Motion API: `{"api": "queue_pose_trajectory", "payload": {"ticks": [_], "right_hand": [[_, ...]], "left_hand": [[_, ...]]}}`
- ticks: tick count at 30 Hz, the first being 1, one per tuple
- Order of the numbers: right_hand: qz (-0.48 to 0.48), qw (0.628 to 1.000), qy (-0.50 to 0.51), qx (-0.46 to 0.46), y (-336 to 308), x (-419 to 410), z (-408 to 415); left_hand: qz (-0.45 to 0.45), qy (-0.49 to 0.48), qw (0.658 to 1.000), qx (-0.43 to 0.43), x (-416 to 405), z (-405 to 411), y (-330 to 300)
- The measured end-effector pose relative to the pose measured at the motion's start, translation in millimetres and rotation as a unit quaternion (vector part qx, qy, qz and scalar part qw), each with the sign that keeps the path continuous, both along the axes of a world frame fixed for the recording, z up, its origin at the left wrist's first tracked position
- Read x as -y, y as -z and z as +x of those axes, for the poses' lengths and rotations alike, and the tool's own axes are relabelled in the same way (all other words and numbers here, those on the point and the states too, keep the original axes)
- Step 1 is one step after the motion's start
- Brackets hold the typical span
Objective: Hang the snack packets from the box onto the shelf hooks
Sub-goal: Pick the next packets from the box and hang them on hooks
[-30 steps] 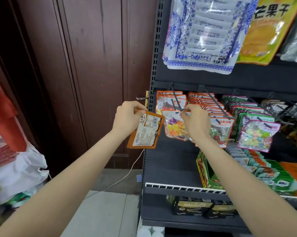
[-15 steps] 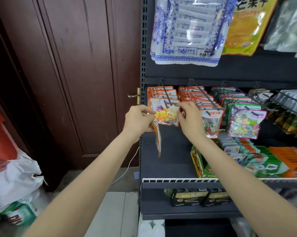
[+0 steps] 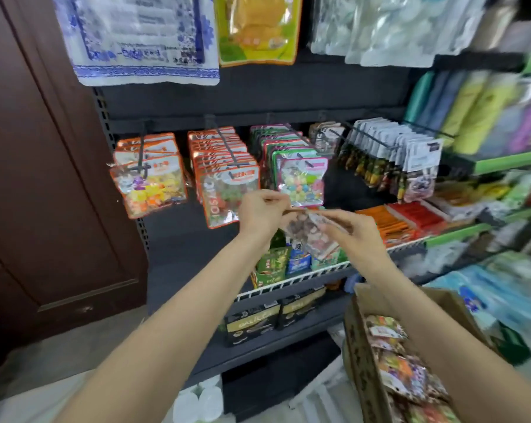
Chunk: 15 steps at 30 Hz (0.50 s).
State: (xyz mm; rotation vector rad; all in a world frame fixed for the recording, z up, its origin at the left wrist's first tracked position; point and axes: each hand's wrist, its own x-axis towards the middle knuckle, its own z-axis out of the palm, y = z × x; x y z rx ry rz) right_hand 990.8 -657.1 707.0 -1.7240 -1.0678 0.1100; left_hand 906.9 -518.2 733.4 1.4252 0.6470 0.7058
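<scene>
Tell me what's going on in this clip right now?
A person is stocking a dark metal shelf with hanging snacks. Both hands, left hand and right hand, hold one clear snack packet between them in front of the hooks; it is not yet hung. An open cardboard box of more packets sits lower right. Orange-edged candy packets hang on the leftmost hook.

One head-worn wide-angle view looks forward and down, close on the shelf (image 3: 258, 96), tilted rightward.
</scene>
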Motion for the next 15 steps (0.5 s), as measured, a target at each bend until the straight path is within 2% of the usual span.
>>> {"api": "queue_pose_trajectory", "payload": {"ticks": [2, 5, 7, 11, 13, 15], "right_hand": [[0.01, 0.998, 0.061, 0.015, 0.5, 22.5, 31.7], [0.028, 0.996, 0.089, 0.002, -1.2, 51.8, 78.0], [0.039, 0.995, 0.092, -0.021, -2.7, 66.6, 108.8], [0.046, 0.995, 0.06, -0.057, -8.4, 82.8, 173.6], [0.039, 0.997, 0.036, -0.048, -10.2, 82.7, 203.5], [0.042, 0.998, 0.022, -0.038, -11.3, 76.5, 227.3]], "left_hand": [[0.055, 0.023, 0.998, -0.016, 20.1, 29.3, 5.0], [0.154, 0.054, 0.986, -0.017, 54.5, 68.1, 8.7], [0.274, 0.043, 0.96, -0.03, 72.3, 92.2, 11.9], [0.444, 0.015, 0.895, -0.049, 90.4, 140.4, 24.3], [0.48, 0.037, 0.872, -0.086, 93.1, 162.0, 26.6], [0.462, 0.049, 0.877, -0.123, 94.1, 179.3, 24.7]]}}
